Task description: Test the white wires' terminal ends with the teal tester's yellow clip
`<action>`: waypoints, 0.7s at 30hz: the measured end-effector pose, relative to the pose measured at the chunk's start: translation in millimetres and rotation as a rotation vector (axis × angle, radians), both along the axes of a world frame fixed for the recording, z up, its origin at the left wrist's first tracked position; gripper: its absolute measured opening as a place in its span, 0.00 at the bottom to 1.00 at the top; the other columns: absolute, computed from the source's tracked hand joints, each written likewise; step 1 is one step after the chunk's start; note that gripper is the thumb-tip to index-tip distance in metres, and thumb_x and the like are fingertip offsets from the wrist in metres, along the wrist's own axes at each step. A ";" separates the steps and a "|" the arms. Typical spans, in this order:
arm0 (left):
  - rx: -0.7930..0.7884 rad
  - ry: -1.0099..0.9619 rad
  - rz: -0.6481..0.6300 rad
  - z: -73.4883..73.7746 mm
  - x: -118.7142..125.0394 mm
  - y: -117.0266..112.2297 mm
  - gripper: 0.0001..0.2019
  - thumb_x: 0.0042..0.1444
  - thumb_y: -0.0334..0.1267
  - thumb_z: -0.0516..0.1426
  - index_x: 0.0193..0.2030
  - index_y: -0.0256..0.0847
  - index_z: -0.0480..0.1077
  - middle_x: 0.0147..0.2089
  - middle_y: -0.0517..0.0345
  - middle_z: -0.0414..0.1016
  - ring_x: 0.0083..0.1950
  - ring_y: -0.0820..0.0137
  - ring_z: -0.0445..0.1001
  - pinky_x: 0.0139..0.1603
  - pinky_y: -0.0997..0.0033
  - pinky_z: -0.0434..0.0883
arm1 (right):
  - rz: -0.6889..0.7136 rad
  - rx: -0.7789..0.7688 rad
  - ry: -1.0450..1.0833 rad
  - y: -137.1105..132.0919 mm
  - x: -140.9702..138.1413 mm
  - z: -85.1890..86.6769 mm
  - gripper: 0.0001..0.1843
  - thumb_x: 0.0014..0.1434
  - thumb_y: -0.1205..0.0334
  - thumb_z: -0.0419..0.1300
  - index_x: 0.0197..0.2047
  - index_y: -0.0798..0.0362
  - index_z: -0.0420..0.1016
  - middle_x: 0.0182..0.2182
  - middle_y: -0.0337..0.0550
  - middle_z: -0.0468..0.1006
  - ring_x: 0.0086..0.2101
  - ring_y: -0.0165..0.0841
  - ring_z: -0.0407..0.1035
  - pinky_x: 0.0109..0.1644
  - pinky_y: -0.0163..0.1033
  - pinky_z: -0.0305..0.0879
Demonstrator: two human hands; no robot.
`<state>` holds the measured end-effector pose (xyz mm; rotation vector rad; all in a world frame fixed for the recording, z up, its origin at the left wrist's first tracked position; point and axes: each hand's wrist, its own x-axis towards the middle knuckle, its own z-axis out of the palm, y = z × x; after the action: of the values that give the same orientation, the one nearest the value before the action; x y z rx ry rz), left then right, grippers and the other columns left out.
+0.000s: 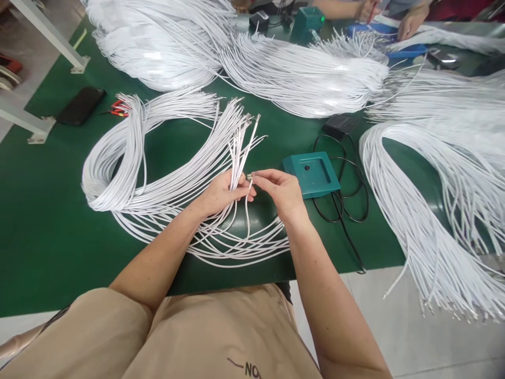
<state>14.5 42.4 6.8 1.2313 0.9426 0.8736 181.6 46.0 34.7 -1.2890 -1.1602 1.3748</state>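
My left hand (223,193) is closed round a bundle of thin white cables (240,145), whose connector ends fan upward above my fingers. The rest of that bundle loops in a coil (118,173) to the left on the green table (47,226). My right hand (282,190) pinches the small metal connector (251,178) of one white cable, right beside the left hand's fingers. That single cable hangs down between my hands. A teal box (313,172) with a dark hole on top sits just right of my right hand.
Black cords (347,197) curl from the teal box to a black adapter (339,125). Large heaps of white cables (307,79) cover the far and right side, some hanging over the table edge (442,252). A black phone (81,105), red cutters (117,108) and another person's hands (412,21) are at the back.
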 end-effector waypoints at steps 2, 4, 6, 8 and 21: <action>-0.001 -0.006 0.004 0.5 -0.2 0.0 0.11 0.55 0.33 0.60 0.33 0.39 0.58 0.35 0.57 0.77 0.34 0.72 0.78 0.34 0.73 0.69 | -0.009 0.017 -0.005 -1.0 -0.5 -2.4 0.07 0.47 0.60 0.67 0.31 0.53 0.81 0.31 0.40 0.82 0.34 0.32 0.73 0.44 0.39 0.68; -0.004 -0.013 0.005 0.6 -0.2 0.1 0.11 0.55 0.33 0.60 0.34 0.39 0.58 0.35 0.57 0.77 0.35 0.72 0.78 0.34 0.73 0.69 | -0.009 0.041 -0.026 -1.3 -1.4 -4.1 0.07 0.47 0.60 0.66 0.31 0.53 0.81 0.30 0.39 0.81 0.32 0.31 0.73 0.43 0.38 0.68; -0.005 -0.015 0.004 0.3 -0.1 0.3 0.12 0.54 0.33 0.60 0.34 0.39 0.58 0.35 0.58 0.76 0.35 0.72 0.78 0.35 0.73 0.69 | -0.010 0.059 -0.067 -0.5 -2.1 -4.4 0.07 0.48 0.59 0.66 0.30 0.53 0.80 0.29 0.39 0.81 0.31 0.30 0.72 0.40 0.37 0.68; -0.005 -0.012 0.002 -0.2 -0.2 0.5 0.12 0.54 0.33 0.61 0.34 0.39 0.58 0.35 0.58 0.76 0.35 0.72 0.78 0.36 0.72 0.70 | -0.007 0.068 -0.105 0.7 -2.3 -3.3 0.07 0.49 0.59 0.65 0.29 0.54 0.80 0.27 0.38 0.80 0.30 0.30 0.71 0.39 0.37 0.67; -0.006 -0.019 0.012 0.8 -2.5 1.8 0.13 0.52 0.35 0.62 0.33 0.39 0.58 0.34 0.58 0.76 0.34 0.71 0.77 0.37 0.71 0.70 | 0.007 -0.070 -0.265 1.7 -1.1 -5.9 0.07 0.47 0.62 0.58 0.20 0.51 0.69 0.19 0.33 0.70 0.23 0.28 0.62 0.30 0.34 0.60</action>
<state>12.0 44.2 7.6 1.2117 0.9373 0.8903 180.5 47.7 28.9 -1.5542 -1.3033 1.2865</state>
